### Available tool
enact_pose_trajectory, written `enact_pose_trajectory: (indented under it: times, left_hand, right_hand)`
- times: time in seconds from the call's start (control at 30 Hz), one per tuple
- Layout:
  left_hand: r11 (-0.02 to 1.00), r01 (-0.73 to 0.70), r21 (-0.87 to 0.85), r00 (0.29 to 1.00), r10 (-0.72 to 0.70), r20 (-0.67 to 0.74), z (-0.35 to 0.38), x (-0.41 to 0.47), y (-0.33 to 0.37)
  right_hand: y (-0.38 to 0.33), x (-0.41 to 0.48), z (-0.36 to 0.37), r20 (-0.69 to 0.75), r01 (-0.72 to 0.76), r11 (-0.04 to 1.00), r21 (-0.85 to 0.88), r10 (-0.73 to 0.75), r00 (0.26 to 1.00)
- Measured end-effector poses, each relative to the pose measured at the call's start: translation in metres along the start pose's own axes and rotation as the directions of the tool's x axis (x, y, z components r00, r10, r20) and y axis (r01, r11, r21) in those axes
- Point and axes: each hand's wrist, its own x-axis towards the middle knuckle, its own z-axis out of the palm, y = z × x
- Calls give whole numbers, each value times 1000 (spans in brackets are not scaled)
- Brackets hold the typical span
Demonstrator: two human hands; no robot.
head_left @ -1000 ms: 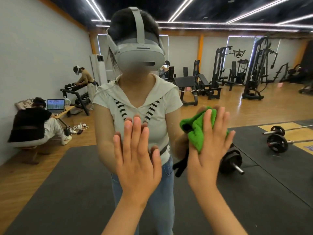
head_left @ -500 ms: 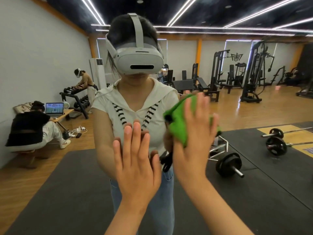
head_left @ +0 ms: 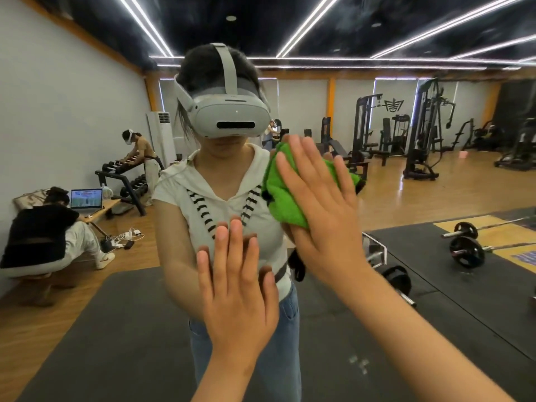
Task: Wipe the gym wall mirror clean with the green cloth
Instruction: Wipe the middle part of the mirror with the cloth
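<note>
Nearest the camera, the left hand (head_left: 236,288) lies flat against the large gym wall mirror (head_left: 435,329) at about 6 o'clock, its 5 fingers straight, close together and pointing up; it holds nothing. Just beside it, toward 2 o'clock, the right hand (head_left: 322,204) is also spread flat, palm to the glass, fingers fanned toward 12 o'clock. It presses the crumpled bright green cloth (head_left: 282,192) against the mirror; the cloth bulges out past the hand's left edge and past its fingertips on the right. The hand pins the cloth rather than curling around it.

Behind the hands, the glass reflects the person wearing a grey headset (head_left: 229,117), a white short-sleeved top and blue jeans, standing on a dark floor mat (head_left: 116,329). Farther off at 3 o'clock lie black barbell plates (head_left: 467,250). At 9 o'clock a seated person (head_left: 43,233) faces an open laptop (head_left: 86,200); beyond, another person bends over a dumbbell rack (head_left: 124,175). Weight machines (head_left: 423,134) stand at 2 o'clock.
</note>
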Motion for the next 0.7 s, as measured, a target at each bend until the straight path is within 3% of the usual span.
enact_pose_trajectory:
  times: [0.03, 0.1, 0.17, 0.23, 0.27, 0.33, 0.4, 0.43, 0.47, 0.53, 0.6, 0.63, 0.7]
  left_hand:
    - [1000, 2, -2, 1000, -2, -1, 0, 0, 0]
    - [1000, 2, -5, 1000, -2, -8, 1, 0, 1]
    - [1000, 0, -4, 1000, 0, -10, 1, 0, 1]
    - [1000, 0, 3, 1000, 0, -9, 2, -1, 0]
    - [1000, -1, 3, 1000, 1, -9, 2, -1, 0]
    - [1000, -9, -4, 1000, 9, -11, 2, -2, -1]
    - [1000, -11, -7, 1000, 11, -9, 2, -2, -1]
    - [1000, -10, -7, 1000, 10, -7, 2, -2, -1]
    - [1000, -10, -7, 1000, 10, -7, 2, -2, -1]
    - [1000, -3, -7, 1000, 3, -5, 1, -1, 0]
    - [1000, 15, -12, 1000, -15, -4, 0, 1, 1]
    - [999, 28, -21, 1000, -28, -5, -1, 2, 2]
    - [996, 76, -47, 997, -76, -2, -4, 5, 9]
  right_hand:
    - [11, 2, -6, -14, 6, 1000, -8, -6, 1000]
    - [34, 11, -19, -124, -134, 990, 51, 140, 982]
    - [38, 21, -24, -247, -304, 938, 163, 338, 908]
    - [19, 32, -15, -277, -408, 892, 193, 448, 850]
    - [8, 34, -10, -245, -385, 907, 173, 418, 875]
    - [-2, 35, -4, -93, -160, 982, 101, 170, 981]
    - [12, 38, -13, 54, 104, 995, 2, -104, 993]
    - [25, 39, -20, 64, 146, 989, -31, -143, 988]
    - [39, 41, -28, 31, 101, 994, -30, -100, 995]
    - [60, 46, -41, -106, -130, 990, 60, 136, 985]
    - [57, 51, -40, -230, -322, 933, 162, 353, 907]
    - [48, 52, -36, -240, -365, 914, 179, 400, 884]
    - [30, 47, -27, -149, -280, 950, 139, 300, 942]
